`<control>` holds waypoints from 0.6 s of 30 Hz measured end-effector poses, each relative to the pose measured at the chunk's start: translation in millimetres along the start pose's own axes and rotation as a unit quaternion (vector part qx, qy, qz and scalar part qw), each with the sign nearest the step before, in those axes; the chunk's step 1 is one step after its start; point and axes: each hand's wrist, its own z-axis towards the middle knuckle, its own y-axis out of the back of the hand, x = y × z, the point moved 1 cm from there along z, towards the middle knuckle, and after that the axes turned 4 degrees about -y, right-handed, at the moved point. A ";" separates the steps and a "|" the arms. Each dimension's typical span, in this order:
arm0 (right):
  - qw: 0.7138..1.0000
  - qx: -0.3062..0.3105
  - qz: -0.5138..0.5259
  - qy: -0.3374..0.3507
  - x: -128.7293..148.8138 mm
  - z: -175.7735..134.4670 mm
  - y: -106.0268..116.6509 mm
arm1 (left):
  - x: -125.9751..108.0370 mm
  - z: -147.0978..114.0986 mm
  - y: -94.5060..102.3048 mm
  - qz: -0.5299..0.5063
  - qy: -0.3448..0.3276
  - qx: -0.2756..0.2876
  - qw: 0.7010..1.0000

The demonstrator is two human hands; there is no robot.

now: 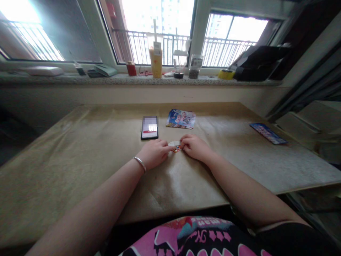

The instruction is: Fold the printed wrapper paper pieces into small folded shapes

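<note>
A small folded piece of paper [176, 145], white with a colourful printed part, lies on the table between my hands. My left hand [155, 153], with a silver bangle at the wrist, presses its fingertips on the paper's left side. On the right side of the paper, my right hand [195, 146] pinches the edge with bent fingers. Just beyond my left hand lies a phone [149, 134] with its screen lit. A fanned stack of printed leaflets [181, 119], blue and red, rests a little farther off, beyond the paper.
Over the table runs a tan cover [106, 128]. Another blue printed leaflet or packet [268, 133] lies at the right. Along the stone windowsill [119, 80] stand a tall cup of yellow drink [156, 64], a red jar [131, 69], a clear container [195, 67] and a black bag [257, 64].
</note>
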 end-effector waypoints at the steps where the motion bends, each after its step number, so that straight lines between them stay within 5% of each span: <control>1: 1.000 -0.001 0.004 0.007 -1.6 0.6 -1.4 | -1.3 0.2 -0.4 0.005 0.000 -0.002 1.000; 18: 0.999 -0.012 -0.038 -0.009 5.6 0.4 -0.6 | -27.5 13.1 -3.8 0.048 -0.001 0.001 0.999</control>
